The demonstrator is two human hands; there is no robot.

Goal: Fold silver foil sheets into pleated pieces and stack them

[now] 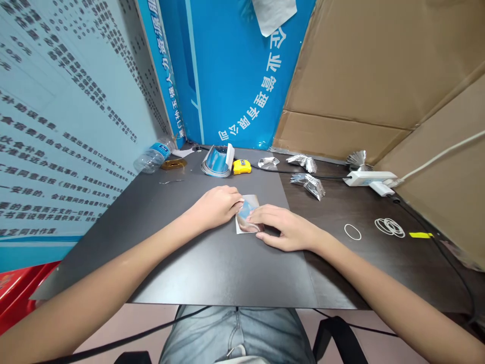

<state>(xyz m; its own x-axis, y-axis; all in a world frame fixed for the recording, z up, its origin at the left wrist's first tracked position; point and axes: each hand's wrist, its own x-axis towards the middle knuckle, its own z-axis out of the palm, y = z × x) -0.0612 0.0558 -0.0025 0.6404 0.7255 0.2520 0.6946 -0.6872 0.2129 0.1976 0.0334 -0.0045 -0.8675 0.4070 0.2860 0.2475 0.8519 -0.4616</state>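
A small shiny silver sheet (248, 208) with blue reflections lies on the dark desk in front of me, with a pale edge showing beneath it. My left hand (222, 206) has its fingers curled together at the sheet's left edge, the fingertips gripping or pressing there. From the right, my right hand (284, 227) reaches over the sheet with its fingers stretched across the surface. Its thumb is apart from them, near the lower right corner. The lower right part of the sheet looks curved, and my right fingers partly hide it.
Along the back stand a stack of curved blue-and-white sheets (217, 163), a yellow tape measure (241, 166) and a plastic bottle (153, 157). Bundled silver strips (308, 184) lie right of them, near a white power strip (369, 178). White rubber bands (390, 227) lie at right.
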